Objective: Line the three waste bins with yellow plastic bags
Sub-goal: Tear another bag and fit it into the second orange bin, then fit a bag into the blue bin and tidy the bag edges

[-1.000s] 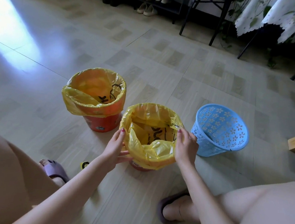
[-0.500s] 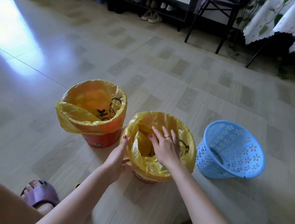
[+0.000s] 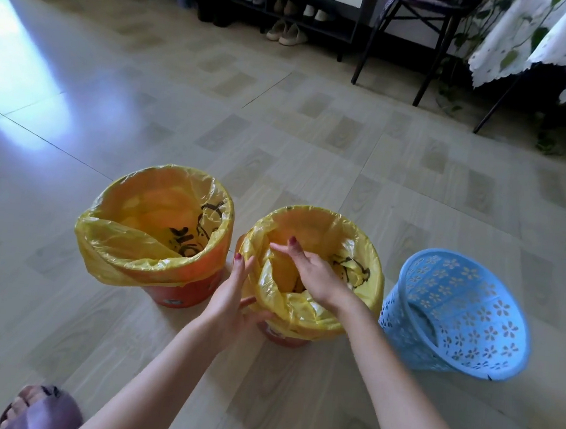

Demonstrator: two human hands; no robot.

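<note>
Three bins stand in a row on the floor. The left orange bin [image 3: 179,292] wears a yellow bag [image 3: 124,248] folded over its rim. The middle orange bin [image 3: 283,335] also carries a yellow bag [image 3: 313,316] over its rim. My left hand [image 3: 233,302] presses flat against that bin's near-left side, fingers apart, thumb on the plastic. My right hand [image 3: 314,273] reaches down inside the middle bag with flat, spread fingers against the liner. The blue perforated bin [image 3: 464,315] on the right leans and has no bag in it.
A purple slipper on my foot [image 3: 40,410] shows at the bottom left. A shoe rack [image 3: 278,12], a black chair [image 3: 413,37] and a cloth-covered table [image 3: 556,46] stand along the far wall. Open tiled floor lies beyond the bins.
My right hand went from the middle bin's right rim into the bag and now presses further left inside. The camera tilted up and came closer.
</note>
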